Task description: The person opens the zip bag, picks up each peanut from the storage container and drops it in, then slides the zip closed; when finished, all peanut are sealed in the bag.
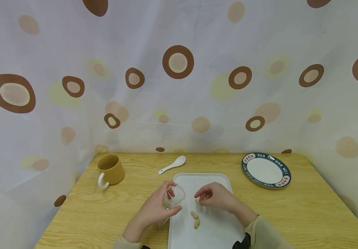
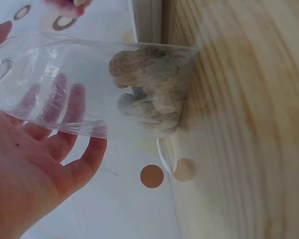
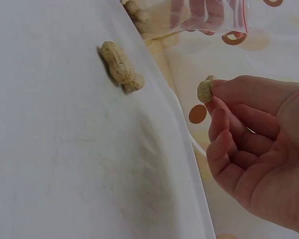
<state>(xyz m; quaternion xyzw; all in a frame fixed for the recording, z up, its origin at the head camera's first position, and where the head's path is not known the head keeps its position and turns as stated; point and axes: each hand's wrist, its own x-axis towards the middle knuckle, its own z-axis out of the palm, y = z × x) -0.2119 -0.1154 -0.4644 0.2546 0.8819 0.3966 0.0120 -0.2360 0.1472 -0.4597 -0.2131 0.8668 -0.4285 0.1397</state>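
Observation:
A clear plastic bag [image 1: 175,196] stands mouth-up beside the tray's left edge. My left hand [image 1: 154,208] grips it near the mouth, with thumb and fingers spread round the opening. Several peanuts [image 2: 147,82] lie at the bottom of the bag, low against the wooden table in the left wrist view. Above the white tray [image 1: 217,226], my right hand [image 1: 218,197] pinches one peanut [image 3: 204,91] between thumb and fingertip, its other fingers curled. Two more peanuts [image 1: 196,219] lie on the tray, end to end, between the hands.
Farther back on the wooden table [image 1: 303,204] are a yellow mug [image 1: 112,170] with a white handle at left and a white spoon [image 1: 173,164] behind the tray. A green-rimmed plate [image 1: 266,170] sits at the back right. A patterned curtain [image 1: 204,90] encloses the table.

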